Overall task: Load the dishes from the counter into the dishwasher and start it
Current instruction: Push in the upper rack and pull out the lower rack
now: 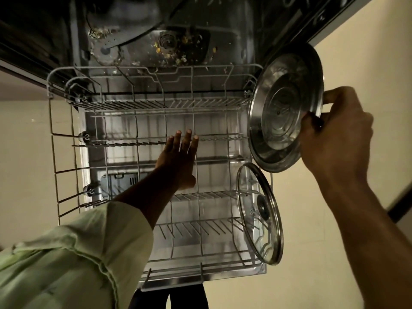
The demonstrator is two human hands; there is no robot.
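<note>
The dishwasher's lower wire rack (66, 139) is pulled out over the open door. My right hand (334, 134) grips a round steel lid (283, 108) by its rim, holding it on edge above the rack's right side. A glass lid (260, 212) with a metal rim stands on edge in the rack's near right corner. My left hand (180, 157) reaches over the middle of the rack with straight fingers, holding nothing; whether it touches the tines I cannot tell.
The dishwasher tub (169, 45) behind the rack is dark, with food scraps around its filter. A detergent compartment (120, 181) shows on the door under the rack. Pale floor tiles (361, 70) lie to the right and left.
</note>
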